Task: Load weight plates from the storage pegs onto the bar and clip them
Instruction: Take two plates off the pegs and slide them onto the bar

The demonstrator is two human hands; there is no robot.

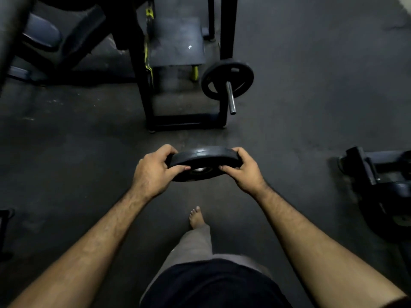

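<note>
Both hands, left (153, 172) and right (243, 172), arms outstretched, gripping opposite edges of weight plate (203, 157).

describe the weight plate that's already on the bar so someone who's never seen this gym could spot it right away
Start at the black steel rack standing on the dark floor straight ahead. At its right side a silver bar end sticks out toward the camera, and the mounted plate is the round black disc threaded on it, standing on edge. The other plate is held nearly flat between the left hand and right hand.
</note>
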